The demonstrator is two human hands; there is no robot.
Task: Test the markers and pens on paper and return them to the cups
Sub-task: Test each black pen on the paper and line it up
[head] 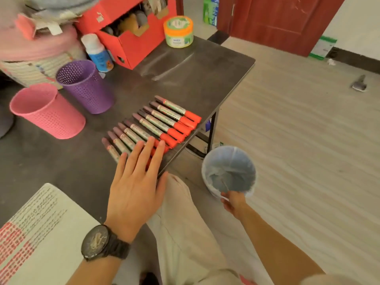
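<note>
Markers lined up at table edge, none in cups yet.

Left hand [135, 182] is lying flat, fingers straight, pressing on the near end of the row of red-capped markers [162, 120], which is sitting right by the table [185, 68] edge. Right hand [233, 202] is gripping the rim of a lined bin [207, 175] on the floor, just below that edge. Pink cup [47, 114] & purple cup [86, 87] are standing well apart from the row; I can't see anything inside them. Paper [51, 233] w/ red marks is lying near-left. Prob. she/he is gathering the tested row. Next move needs fingers curling round a marker & carrying it left to a cup w/o nudging the others off the edge.
</note>
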